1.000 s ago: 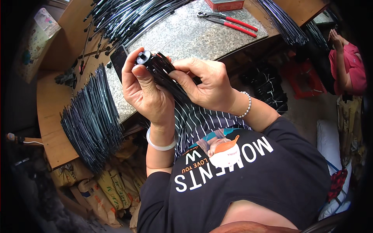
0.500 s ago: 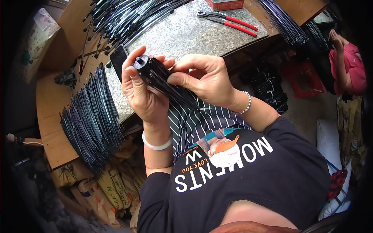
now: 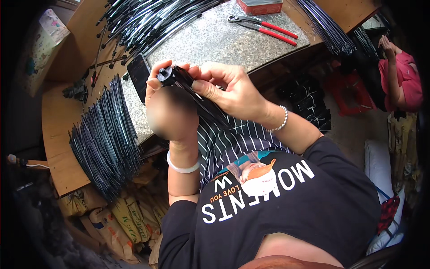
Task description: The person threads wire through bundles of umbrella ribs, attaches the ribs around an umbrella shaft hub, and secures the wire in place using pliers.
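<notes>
Currently, one long black plastic-and-metal strip (image 3: 197, 96) is gripped above the grey speckled stone surface (image 3: 215, 40), left hand (image 3: 168, 105) closed round its end, right hand (image 3: 230, 89) pinching it. Stacked black strips (image 3: 105, 139) lie left; further strips (image 3: 152, 20) lie far.

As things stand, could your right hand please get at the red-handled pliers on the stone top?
Probably yes, once freed: the right hand is gripping the black strip with the left hand. The pliers lie in the open beyond, on bare stone top.
</notes>
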The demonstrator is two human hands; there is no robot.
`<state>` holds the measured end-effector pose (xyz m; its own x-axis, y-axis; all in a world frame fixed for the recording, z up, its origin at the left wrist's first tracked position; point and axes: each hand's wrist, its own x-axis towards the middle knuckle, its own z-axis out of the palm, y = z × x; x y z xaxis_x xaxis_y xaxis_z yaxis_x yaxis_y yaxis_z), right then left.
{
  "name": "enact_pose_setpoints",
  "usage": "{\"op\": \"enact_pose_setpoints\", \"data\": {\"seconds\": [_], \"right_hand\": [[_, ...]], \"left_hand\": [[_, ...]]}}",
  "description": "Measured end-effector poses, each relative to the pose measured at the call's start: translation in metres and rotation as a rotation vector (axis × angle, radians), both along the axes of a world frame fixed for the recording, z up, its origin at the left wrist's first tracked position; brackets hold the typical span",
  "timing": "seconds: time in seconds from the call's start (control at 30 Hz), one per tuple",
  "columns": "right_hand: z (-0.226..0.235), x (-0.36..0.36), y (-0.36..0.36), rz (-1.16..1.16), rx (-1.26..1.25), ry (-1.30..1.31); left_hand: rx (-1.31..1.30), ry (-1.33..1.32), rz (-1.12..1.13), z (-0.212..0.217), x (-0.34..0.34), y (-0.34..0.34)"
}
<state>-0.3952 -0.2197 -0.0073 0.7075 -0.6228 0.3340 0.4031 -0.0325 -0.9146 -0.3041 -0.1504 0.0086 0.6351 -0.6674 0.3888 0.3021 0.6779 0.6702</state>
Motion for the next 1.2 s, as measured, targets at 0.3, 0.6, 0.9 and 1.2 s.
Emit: {"op": "enact_pose_setpoints", "data": {"seconds": [0.3, 0.6, 0.9, 1.2], "right_hand": [[-0.020, -0.010, 0.011, -0.092, -0.371, 0.178], [-0.024, -0.008, 0.005, -0.318, -0.641, 0.004], [0.030, -0.028, -0.018, -0.328, -0.999, -0.104], [-0.002, -0.037, -0.007, -0.099, -0.536, -0.062]], "left_hand": [[-0.089, 0.011, -0.205, 0.013, 0.003, -0.002], [0.348, -0.271, 0.188, 0.006, -0.018, 0.014], [0.277, -0.698, 0.371, 0.001, -0.023, 0.011], [0.355, -0.239, 0.177, 0.008, -0.013, 0.017]]}}
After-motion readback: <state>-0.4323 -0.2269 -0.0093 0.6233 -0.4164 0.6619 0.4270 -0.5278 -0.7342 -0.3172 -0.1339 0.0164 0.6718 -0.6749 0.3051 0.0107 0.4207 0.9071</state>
